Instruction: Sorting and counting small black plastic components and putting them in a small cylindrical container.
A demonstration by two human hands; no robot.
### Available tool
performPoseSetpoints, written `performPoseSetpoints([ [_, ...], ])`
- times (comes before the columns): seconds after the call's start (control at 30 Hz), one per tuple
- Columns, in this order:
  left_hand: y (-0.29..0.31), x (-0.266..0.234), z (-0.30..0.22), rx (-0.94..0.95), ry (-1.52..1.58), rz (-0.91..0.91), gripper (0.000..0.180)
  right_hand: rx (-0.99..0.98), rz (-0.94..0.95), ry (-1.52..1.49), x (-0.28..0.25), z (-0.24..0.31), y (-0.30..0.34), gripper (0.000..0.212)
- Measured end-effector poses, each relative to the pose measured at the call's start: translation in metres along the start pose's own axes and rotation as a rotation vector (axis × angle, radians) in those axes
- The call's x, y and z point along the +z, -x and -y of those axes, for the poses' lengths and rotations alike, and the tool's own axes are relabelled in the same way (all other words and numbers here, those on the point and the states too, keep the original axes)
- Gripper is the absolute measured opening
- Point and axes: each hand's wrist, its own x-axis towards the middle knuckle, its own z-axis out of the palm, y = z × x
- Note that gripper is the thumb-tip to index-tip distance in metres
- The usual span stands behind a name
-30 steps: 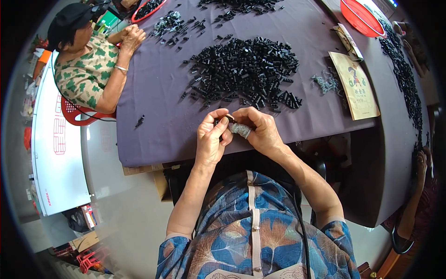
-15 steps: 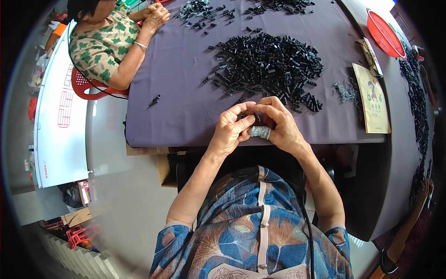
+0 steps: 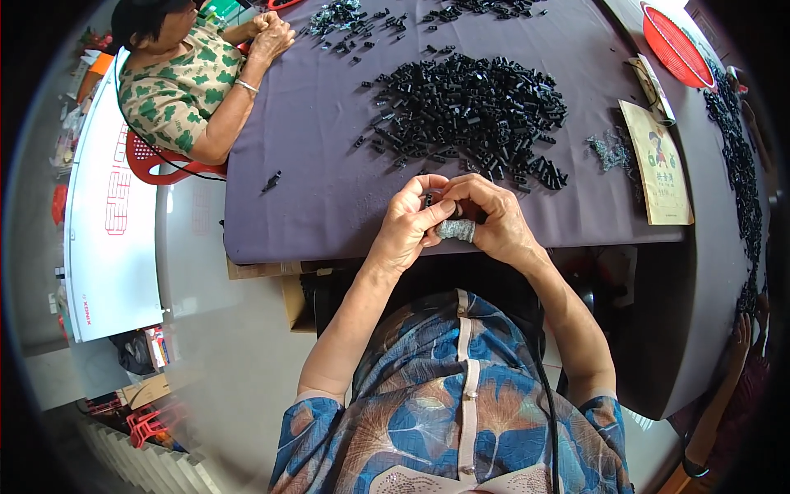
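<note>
While left hand (image 3: 403, 222) pinches small black part (image 3: 429, 199) at counter (image 3: 304, 189) edge, can't tell right hand (image 3: 504, 226) grip; open room left of black pile (image 3: 473, 111).

Black pieces (image 3: 473, 107) glossy plastic; tablecloth (image 3: 313, 173) matt cloth; booklet (image 3: 658, 193) paper; red basket (image 3: 676, 48) plastic.

Place: a shared hand-work room, like a small workshop; whether inside a home or a shop cannot be told
Work surface: a purple-grey cloth-covered table (image 3: 304, 181), small black parts (image 3: 473, 111) heaped in its middle
Right: a red basket (image 3: 678, 51) and a long spread of similar parts (image 3: 728, 156)
Left: a co-worker (image 3: 185, 90) on a red plastic chair (image 3: 156, 165), near a white, red-patterned unit (image 3: 111, 280)
Underfoot: pale, glossy floor (image 3: 239, 354)
</note>
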Motion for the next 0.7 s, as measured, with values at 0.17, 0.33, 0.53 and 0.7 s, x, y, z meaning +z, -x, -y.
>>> performPoseSetpoints([
  [0.17, 0.000, 0.000, -0.001, -0.025, 0.020, 0.004, 0.029, -0.002, -0.021, -0.019, 0.002, 0.000, 0.000, 0.026],
  [0.33, 0.000, 0.000, 0.000, -0.029, 0.034, -0.004, 0.030, -0.004, -0.033, -0.030, 0.003, -0.002, 0.001, 0.025],
  [0.53, 0.000, -0.003, -0.001, -0.053, 0.039, 0.014, 0.030, -0.014, -0.042, -0.002, 0.008, -0.003, 0.002, 0.025],
  [0.7, 0.014, -0.015, -0.010, -0.048, 0.149, -0.021, 0.025, -0.053, -0.011, 0.049, 0.013, -0.004, 0.004, 0.038],
])
